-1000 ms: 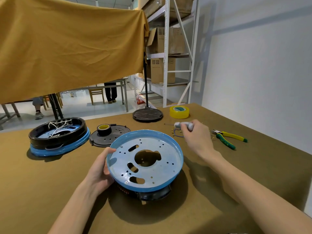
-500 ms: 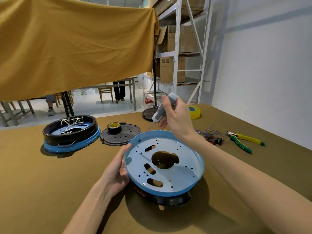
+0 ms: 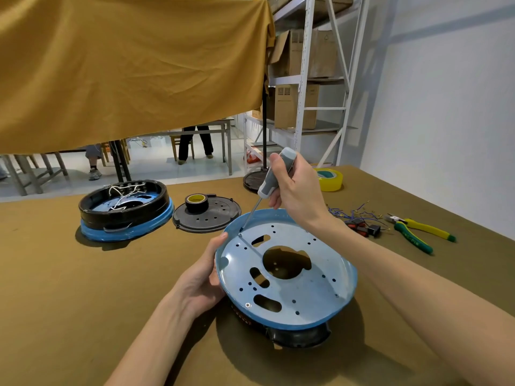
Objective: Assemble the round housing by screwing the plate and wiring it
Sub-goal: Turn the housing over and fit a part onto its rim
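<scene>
Round housing on counter, plate seated on top. Our left hand grips plate rim; right hand clamped on screwdriver, tip at far-left screw. Near screw looks seated. We judge screwing underway; wires lie unused, wiring left.

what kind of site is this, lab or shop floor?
Likely a small assembly workshop or warehouse corner: metal shelving stacked with cardboard boxes, a covered workbench holding pliers and loose wires, and a second housing waiting nearby.
</scene>
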The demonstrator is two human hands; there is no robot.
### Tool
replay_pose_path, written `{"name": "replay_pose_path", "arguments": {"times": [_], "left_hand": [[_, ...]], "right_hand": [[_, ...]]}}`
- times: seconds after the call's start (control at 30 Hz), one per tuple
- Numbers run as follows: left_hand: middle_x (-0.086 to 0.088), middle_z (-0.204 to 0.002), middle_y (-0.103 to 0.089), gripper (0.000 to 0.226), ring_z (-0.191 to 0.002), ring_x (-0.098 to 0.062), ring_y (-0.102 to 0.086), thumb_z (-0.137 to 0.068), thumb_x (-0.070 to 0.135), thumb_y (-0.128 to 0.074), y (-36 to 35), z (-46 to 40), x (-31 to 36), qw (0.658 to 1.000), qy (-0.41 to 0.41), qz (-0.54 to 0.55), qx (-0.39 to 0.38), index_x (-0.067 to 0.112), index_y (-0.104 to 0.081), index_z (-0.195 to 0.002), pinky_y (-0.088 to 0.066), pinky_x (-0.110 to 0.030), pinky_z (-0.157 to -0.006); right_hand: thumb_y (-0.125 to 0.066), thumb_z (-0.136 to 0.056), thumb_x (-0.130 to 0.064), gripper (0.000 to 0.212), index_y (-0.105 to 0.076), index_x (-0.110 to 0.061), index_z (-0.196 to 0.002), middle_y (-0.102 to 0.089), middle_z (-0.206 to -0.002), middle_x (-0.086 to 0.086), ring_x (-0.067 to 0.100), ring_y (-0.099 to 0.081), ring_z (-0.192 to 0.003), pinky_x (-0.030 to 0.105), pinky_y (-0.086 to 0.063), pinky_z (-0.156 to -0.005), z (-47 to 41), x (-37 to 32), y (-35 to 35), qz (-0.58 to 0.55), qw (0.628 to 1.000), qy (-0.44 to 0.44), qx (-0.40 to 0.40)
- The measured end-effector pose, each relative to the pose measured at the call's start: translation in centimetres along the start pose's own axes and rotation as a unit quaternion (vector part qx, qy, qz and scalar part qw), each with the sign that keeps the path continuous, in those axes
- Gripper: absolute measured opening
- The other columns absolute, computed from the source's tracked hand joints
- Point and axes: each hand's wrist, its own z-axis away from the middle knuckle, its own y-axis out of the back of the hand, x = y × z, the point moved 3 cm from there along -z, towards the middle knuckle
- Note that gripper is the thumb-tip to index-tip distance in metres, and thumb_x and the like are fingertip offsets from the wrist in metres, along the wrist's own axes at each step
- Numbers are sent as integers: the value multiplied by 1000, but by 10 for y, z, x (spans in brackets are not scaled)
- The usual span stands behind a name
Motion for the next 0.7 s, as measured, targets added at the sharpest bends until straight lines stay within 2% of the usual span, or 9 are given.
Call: {"name": "replay_pose_path", "arguments": {"times": [0.1, 0.2, 0.3, 0.4, 0.47, 0.53, 0.6, 0.7], "left_hand": [[-19, -116, -74, 62, -93, -35, -76, -74, 47, -82, -1, 0, 0, 1000, 1, 1, 4, 10, -70, -122, -64, -46, -78], [-19, -116, -74, 62, -93, -35, -76, -75, 48, -81, -1, 0, 0, 1000, 3, 4, 6, 11, -69, -123, -63, -49, -83], [-20, -116, -74, 63, -93, -36, -76, -73, 48, -81, -2, 1, 0, 1000, 5, 2, 0, 10, -69, -122, -63, -49, -83], [-21, -116, -74, 64, -91, -37, -76, -71, 47, -82, -3, 2, 0, 1000, 9, 5, 0, 10, -69, -122, -64, -49, -76], [-21, -118, -73, 63, -92, -37, -76, -74, 48, -80, -3, 2, -1, 1000, 10, 5, -5, 10, -69, -123, -64, -49, -75], [-22, -121, -72, 62, -95, -37, -75, -76, 48, -79, -4, 2, -1, 1000, 9, 1, -12, 10, -69, -124, -63, -49, -78], [-22, -122, -72, 61, -96, -37, -75, -77, 48, -79, -4, 3, -1, 1000, 5, -1, -13, 10, -70, -125, -63, -48, -78], [-21, -119, -73, 65, -91, -36, -75, -71, 45, -83, -4, 3, -1, 1000, 3, 4, -2, 9, -71, -124, -63, -47, -74]], "right_hand": [[-50, -107, -42, 29, -53, -13, -101, -68, -74, 8, 20, -67, -49, 22, -51, -43, -1, 1, 1, 10, 1000, 0, 0], [-50, -107, -42, 31, -53, -11, -100, -68, -72, 9, 22, -67, -48, 24, -52, -42, -2, 3, -1, 6, 1000, -1, -9], [-51, -106, -43, 30, -53, -14, -99, -69, -72, 7, 23, -67, -48, 26, -53, -43, -3, 3, -2, 9, 1000, 1, -18], [-53, -105, -44, 25, -53, -20, -99, -70, -79, 4, 20, -68, -52, 25, -55, -45, -8, -2, -5, 44, 998, 7, -41], [-55, -104, -43, 23, -51, -20, -103, -69, -85, 4, 19, -70, -59, 27, -58, -48, -19, -10, -8, 89, 993, 13, -79], [-56, -103, -40, 23, -49, -18, -107, -68, -90, 5, 20, -72, -68, 34, -62, -54, -33, -22, -12, 127, 983, 13, -134], [-57, -103, -33, 20, -47, -18, -112, -65, -92, 7, 19, -71, -67, 39, -63, -55, -46, -36, -16, 148, 967, 11, -207], [-58, -102, -20, 16, -50, -18, -116, -65, -95, 8, 16, -73, -65, 34, -63, -58, -62, -52, -20, 201, 930, 9, -306]]}}
